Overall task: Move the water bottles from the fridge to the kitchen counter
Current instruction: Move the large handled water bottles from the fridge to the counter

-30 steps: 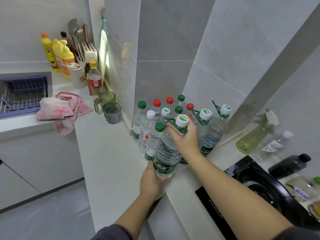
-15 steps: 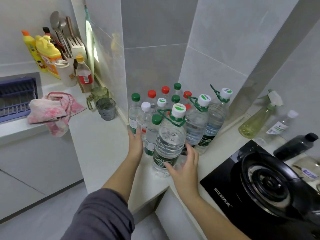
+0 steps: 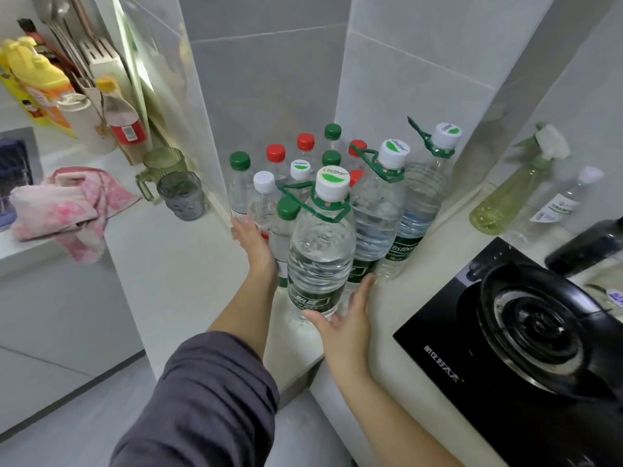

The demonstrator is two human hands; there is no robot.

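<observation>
A cluster of water bottles stands upright in the corner of the white kitchen counter [image 3: 175,278]. The front large bottle [image 3: 320,251] has a white cap and a green carry loop. Two more large bottles [image 3: 381,210] [image 3: 424,197] stand behind it to the right. Several small bottles [image 3: 269,193] with green, red and white caps fill the back. My left hand [image 3: 254,244] lies flat with straight fingers against the small bottles on the left. My right hand [image 3: 344,318] touches the base of the front large bottle with open fingers. The fridge is out of view.
A black gas hob [image 3: 526,335] lies at the right. Behind it stand a spray bottle [image 3: 509,193], a small clear bottle [image 3: 566,203] and a dark bottle [image 3: 586,244]. Two glass mugs [image 3: 178,193], a pink cloth [image 3: 64,207] and detergent bottles [image 3: 37,82] sit at the left.
My right hand left the top of the front large bottle and dropped to its base. My left hand moved from that bottle's base up to the small bottles. The camera came closer.
</observation>
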